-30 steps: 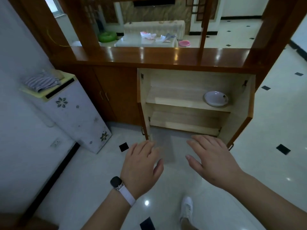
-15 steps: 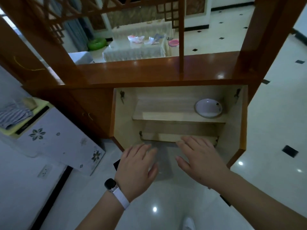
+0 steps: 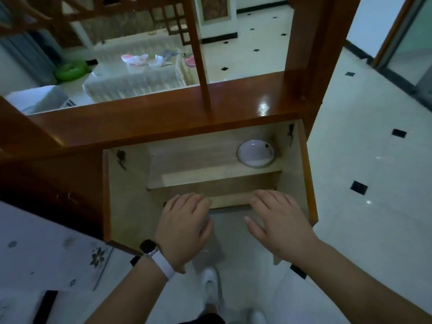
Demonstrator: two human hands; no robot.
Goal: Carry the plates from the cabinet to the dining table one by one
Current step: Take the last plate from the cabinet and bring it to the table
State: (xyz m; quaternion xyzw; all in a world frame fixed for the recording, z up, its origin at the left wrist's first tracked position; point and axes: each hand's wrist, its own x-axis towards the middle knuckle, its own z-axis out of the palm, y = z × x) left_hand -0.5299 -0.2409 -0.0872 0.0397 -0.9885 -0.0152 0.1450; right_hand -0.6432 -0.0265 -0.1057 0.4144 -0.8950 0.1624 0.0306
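- Closing in on the open cabinet (image 3: 289, 174) is the change noted against a second ago: it is now viewed from nearer and more from above, and both hands are brought forward to its lower shelf edge.
- The left hand (image 3: 184, 228) and the right hand (image 3: 278, 225) are held palm down, fingers straight and slightly spread; nothing is gripped.
- The approach is judged almost done; a reach up and to the right is called for, since the plate (image 3: 256, 153) is not yet touched.
- The plate is found on the upper shelf (image 3: 198, 169), at its right end, well apart from both hands.
- It is seen as pale, round and shallow, with a darker rim, lying flat.
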